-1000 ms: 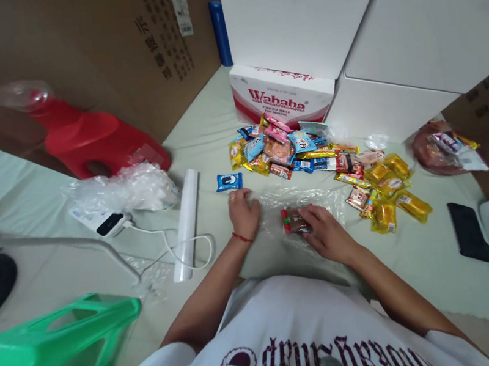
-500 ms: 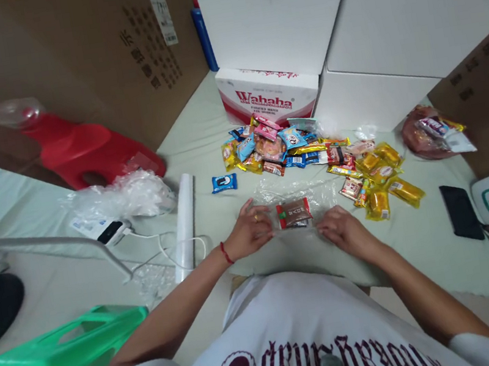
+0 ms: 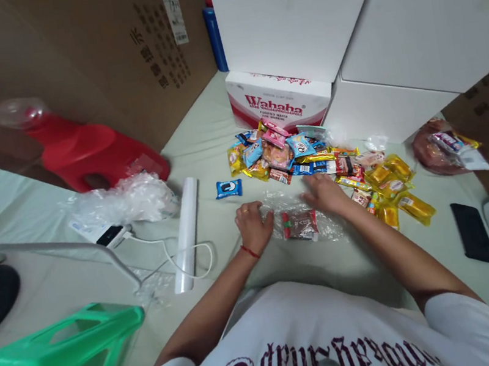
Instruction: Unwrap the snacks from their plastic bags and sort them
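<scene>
A small brown and red snack packet lies in front of me on a crinkled clear plastic sheet. At the sheet's left edge is my left hand, its fingers bent and closed on the plastic. My right hand reaches to the sheet's far right corner, fingers curled down on it. Just beyond that hand lies a heap of wrapped snacks in several colours. Yellow-wrapped cakes lie to its right. A single blue packet sits apart, beyond my left hand.
A white roll, a cable and bunched clear plastic lie left, near a red jug. Behind the snacks stands a Wahaba carton. A black phone lies right; a green stool stands lower left.
Both hands have moved away from my body along the plastic sheet, the right one up to the snack heap. The brown and red packet stays on the sheet. The view has shifted slightly.
</scene>
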